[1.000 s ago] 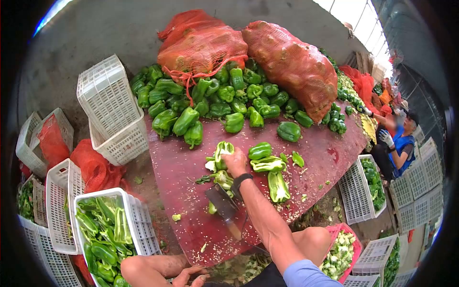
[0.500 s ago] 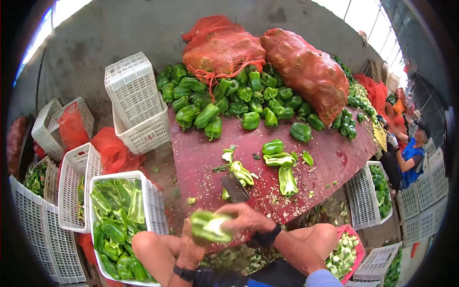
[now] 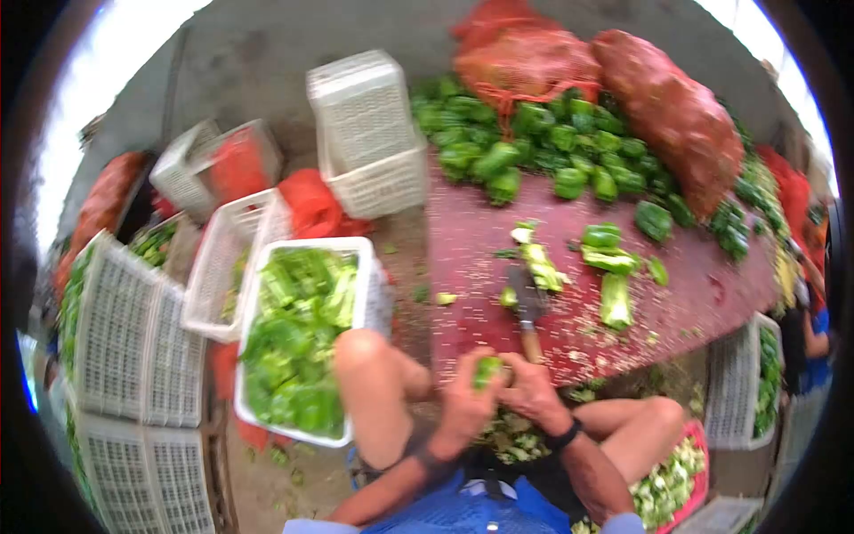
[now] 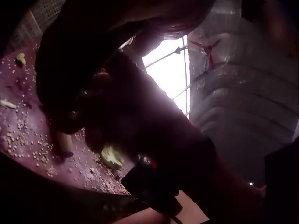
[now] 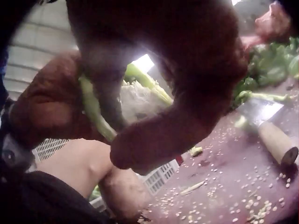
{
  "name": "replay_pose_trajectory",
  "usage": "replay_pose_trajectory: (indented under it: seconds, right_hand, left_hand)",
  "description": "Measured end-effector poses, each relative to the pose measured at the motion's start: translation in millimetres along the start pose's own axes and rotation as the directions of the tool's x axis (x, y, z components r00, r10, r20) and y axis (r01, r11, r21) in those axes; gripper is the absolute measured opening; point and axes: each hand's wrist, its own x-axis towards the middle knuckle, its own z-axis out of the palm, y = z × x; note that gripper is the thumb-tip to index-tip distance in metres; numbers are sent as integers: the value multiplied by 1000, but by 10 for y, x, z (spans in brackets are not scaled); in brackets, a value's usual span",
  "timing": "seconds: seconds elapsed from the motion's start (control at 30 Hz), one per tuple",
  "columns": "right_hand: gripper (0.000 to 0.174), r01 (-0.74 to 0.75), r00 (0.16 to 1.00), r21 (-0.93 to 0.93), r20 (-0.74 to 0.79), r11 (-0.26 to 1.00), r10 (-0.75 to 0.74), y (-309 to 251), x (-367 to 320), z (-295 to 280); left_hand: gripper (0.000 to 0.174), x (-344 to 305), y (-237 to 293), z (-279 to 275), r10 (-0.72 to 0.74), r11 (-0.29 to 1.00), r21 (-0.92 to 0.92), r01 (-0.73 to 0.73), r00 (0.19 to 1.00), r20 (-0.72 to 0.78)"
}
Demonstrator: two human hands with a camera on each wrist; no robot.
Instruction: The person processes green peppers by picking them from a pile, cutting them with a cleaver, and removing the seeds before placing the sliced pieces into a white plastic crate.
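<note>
Above my lap at the table's near edge, my left hand (image 3: 465, 411) holds a cut green bell pepper (image 3: 486, 372). My right hand (image 3: 532, 392) meets it from the other side, its fingers curled at the opening. Up close in the right wrist view, the pale core and seeds (image 5: 140, 100) show inside the green wall, between the right thumb and fingers. A knife with a broad dark blade and wooden handle (image 3: 531, 345) lies on the red table (image 3: 569, 334) just beyond the hands. Cut pepper pieces (image 3: 616, 301) lie past it. The left wrist view is mostly dark.
A white crate (image 3: 365, 298) of cut peppers stands by my left knee. Whole green peppers (image 3: 569, 182) are heaped at the back, under red mesh sacks (image 3: 672, 120). Scattered seeds dot the table. A pink tub (image 3: 698, 485) of pale scraps is by my right knee.
The right hand first reached a cut pepper on the table, then brought it to the left hand over the lap. Now both hands are together on it, and the head view has swung left.
</note>
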Motion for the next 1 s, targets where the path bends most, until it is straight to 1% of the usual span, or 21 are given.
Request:
replay_pose_trajectory:
  seconds: [0.03,0.1,0.17,0.23,0.3,0.33,0.37,0.4,0.43,0.47,0.5,0.53,0.57,0.63,0.77,0.8,0.83,0.87,0.9,0.97,1.0]
  right_hand:
    - [38,47,999,32,-27,998,-46,-5,-25,-33]
    - [42,145,989,114,-51,983,-140,214,-77,-1]
    - [46,150,988,117,-61,982,-143,212,-129,59]
    - [50,140,988,112,-77,984,-132,221,-169,111]
    - [58,190,973,-138,-103,972,-205,239,-186,155]
    - [62,213,965,-140,-123,967,-231,234,-196,169]
    - [62,192,964,-100,-166,976,-207,354,-257,268]
    - [60,247,955,-139,-131,959,-265,146,-232,230]
    - [62,309,916,-295,-162,904,-366,81,-243,210]
    - [62,314,909,-254,-196,915,-367,-42,-244,200]
    - [59,259,913,-230,-259,938,-316,0,-264,289]
    - [62,183,968,-112,-153,977,-199,-35,-274,239]
    - [62,171,968,-123,-164,978,-190,-22,-280,246]
    - [53,238,948,20,-222,971,-228,-51,-247,281]
    - [44,210,965,185,-200,960,-172,-59,-184,249]
    - [44,210,964,186,-202,960,-172,-33,-184,264]
    - [41,127,981,342,-182,931,-66,-5,-191,291]
    - [39,43,989,488,-147,872,34,20,-184,307]
    - [39,44,988,488,-149,872,34,48,-164,320]
    - [36,-7,983,623,-139,783,120,94,-136,324]
    - [33,-80,974,705,-96,704,206,53,-140,288]
  left_hand:
    - [38,-26,92,69,45,996,74,-43,999,-25]
    - [45,-67,121,68,108,983,146,-116,992,60]
    - [49,-91,231,97,164,985,27,-169,977,138]
    - [47,-152,182,112,202,977,54,-206,977,70]
    - [47,-160,116,79,64,995,-85,-58,995,81]
    - [46,-156,158,41,103,993,-62,-98,992,80]
    - [42,-210,177,13,157,987,28,-158,987,33]
    - [39,-221,181,-36,225,969,102,-224,974,6]
    - [37,-254,181,-59,76,977,-202,-68,996,35]
    - [36,-254,207,-111,71,957,-283,-61,997,24]
    - [35,-262,215,-144,46,944,-329,-38,999,16]
    - [34,-256,201,-201,79,959,-274,-73,997,9]
    - [34,-275,226,-223,31,940,-339,-27,999,8]
    - [34,-274,237,-263,-10,940,-341,5,1000,-14]
    - [30,-166,124,-304,11,908,-417,-31,999,-49]
    - [30,-163,71,-314,-16,892,-452,-16,998,-66]
    - [30,-173,21,-323,-45,874,-486,1,996,-80]
    - [31,-178,-19,-326,-122,855,-516,51,987,-105]
    - [31,-163,-64,-330,-121,855,-515,52,987,-102]
    - [31,-130,-130,-318,-115,757,-652,33,990,-84]
    - [38,-134,-14,-301,-162,787,-614,68,982,-98]
